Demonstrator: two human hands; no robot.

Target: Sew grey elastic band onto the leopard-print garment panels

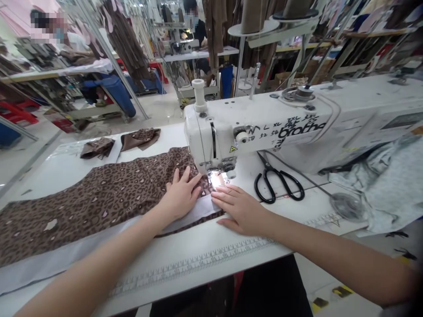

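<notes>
Brown leopard-print fabric [109, 189] stretches from the left edge to the needle area of a white sewing machine [211, 132]. Along its near side runs a pale grey strip [76, 246]. My left hand [180, 193] lies flat on the print just left of the needle, fingers spread. Beside the lit presser foot, my right hand [243, 209] rests with extended fingers on the end of the strip and the fabric edge. The needle tip is lost in the glare of the lamp.
Black-handled scissors [279, 180] lie right of the machine head. Small print pieces [140, 138] are at the table's back left. A printed ruler [198, 264] follows the front edge. Pale patterned cloth [390, 180] hangs at the right. People [198, 31] sit at machines behind.
</notes>
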